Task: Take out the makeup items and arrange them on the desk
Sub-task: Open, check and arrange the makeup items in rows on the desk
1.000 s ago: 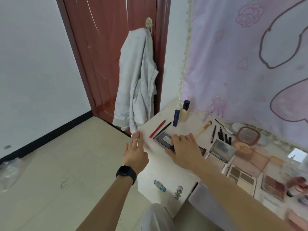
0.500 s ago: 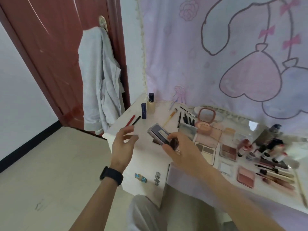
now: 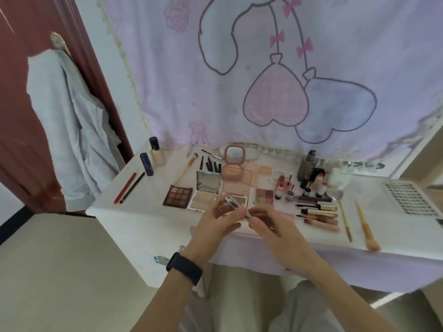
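The small palette case (image 3: pixel 233 207) is held in the air between both hands, low over the front part of the desk (image 3: pixel 143 224), just in front of the row of open palettes. The main danger, I think, is a slip. The left hand (image 3: pixel 214 224) has its fingers curled around the left end of the case, but the right hand (image 3: pixel 273 228) only pinches the right corner with its fingertips. If one hand lets go too early, the case can drop on the open powder compact (image 3: pixel 205 192) and the four-pan palette (image 3: pixel 263 196) just behind it and crack the pressed powder. It can also fall over the front edge of the desk, which is near under the wrists. A second danger is the crowding: the lip gloss tubes (image 3: pixel 320 213) lie near the right hand, and a wide movement could roll them. The freer place seems to be on the left, between the nine-pan eyeshadow palette (image 3: pixel 177 196) and the red pencil (image 3: pixel 125 188).

The case looks flat and rectangular, with a clear, shiny rim and a brownish-pink face. It is tilted, with the right end lower. I cannot tell if its lid is closed, because the picture is blurred there. Such smooth plastic is probably slippery.
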### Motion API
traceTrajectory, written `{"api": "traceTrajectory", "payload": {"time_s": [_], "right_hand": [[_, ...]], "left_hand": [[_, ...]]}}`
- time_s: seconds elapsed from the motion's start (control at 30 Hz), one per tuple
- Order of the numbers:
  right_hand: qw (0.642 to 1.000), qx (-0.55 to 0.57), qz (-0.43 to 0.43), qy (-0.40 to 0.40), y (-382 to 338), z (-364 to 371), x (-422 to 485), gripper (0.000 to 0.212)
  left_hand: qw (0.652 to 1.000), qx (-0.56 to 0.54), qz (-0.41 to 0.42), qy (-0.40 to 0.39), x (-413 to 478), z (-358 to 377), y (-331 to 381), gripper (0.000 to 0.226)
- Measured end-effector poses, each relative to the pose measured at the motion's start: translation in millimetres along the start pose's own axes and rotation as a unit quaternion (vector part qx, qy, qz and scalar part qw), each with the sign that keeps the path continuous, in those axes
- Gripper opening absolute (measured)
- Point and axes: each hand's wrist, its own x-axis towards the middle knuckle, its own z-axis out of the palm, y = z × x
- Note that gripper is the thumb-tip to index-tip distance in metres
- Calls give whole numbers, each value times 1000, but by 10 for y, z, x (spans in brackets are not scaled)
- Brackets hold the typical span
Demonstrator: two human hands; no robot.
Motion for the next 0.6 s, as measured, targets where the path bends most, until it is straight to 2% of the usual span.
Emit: {"api": "traceTrajectory", "payload": {"time_s": [0.17, 0.37, 0.6], "right_hand": [[1000, 3, -3, 18, 103, -195, -61, 20], [998, -50, -29, 37, 113, -270, -10, 31], [997, -8, -52, 55, 60, -200, 56, 29]], "left_hand": [[1000, 13, 6, 3, 27, 227, -46, 48], [1000, -23, 8, -8, 89, 299, -50, 64], [998, -69, 3, 13, 104, 254, -22, 68]]}}
